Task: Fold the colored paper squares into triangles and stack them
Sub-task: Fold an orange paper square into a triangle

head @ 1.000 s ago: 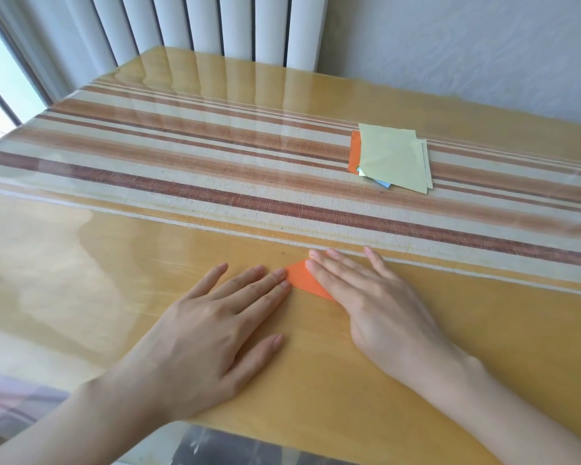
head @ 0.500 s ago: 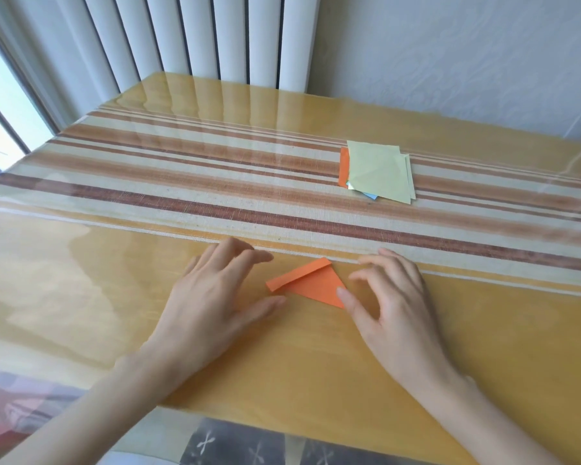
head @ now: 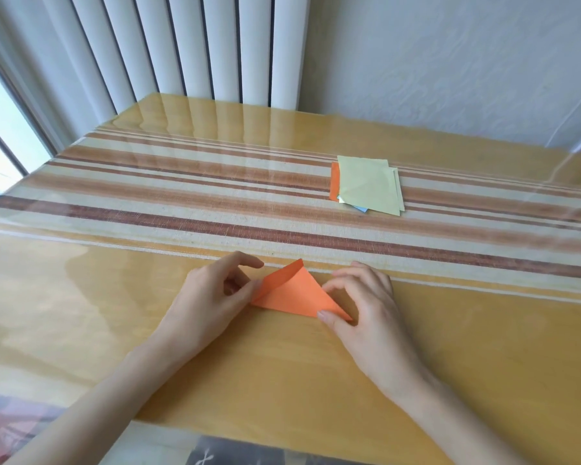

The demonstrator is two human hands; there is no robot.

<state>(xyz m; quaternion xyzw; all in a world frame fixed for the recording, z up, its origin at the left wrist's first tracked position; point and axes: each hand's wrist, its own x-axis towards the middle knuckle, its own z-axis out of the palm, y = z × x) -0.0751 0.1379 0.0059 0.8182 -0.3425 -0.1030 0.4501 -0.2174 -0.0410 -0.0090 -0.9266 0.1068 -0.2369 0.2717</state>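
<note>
Left hand (head: 212, 297) and right hand (head: 366, 307) are pinched on the orange triangle (head: 299, 293); the paper stack (head: 369, 182) beyond it is mostly covered by its top sheet.

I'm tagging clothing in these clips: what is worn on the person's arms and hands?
Nothing worn shows. The left hand and right hand have no gloves, rings or watch; the left forearm and right forearm are bare, no sleeve in view. The nails look short and unpainted.

The folded paper (head: 296, 297) lies on the table (head: 282, 380) at near centre, between the left hand (head: 208, 303) and the right hand (head: 373, 313) (each touching a corner). A pile of squares (head: 369, 182) sits far right on the runner (head: 182, 203).
</note>
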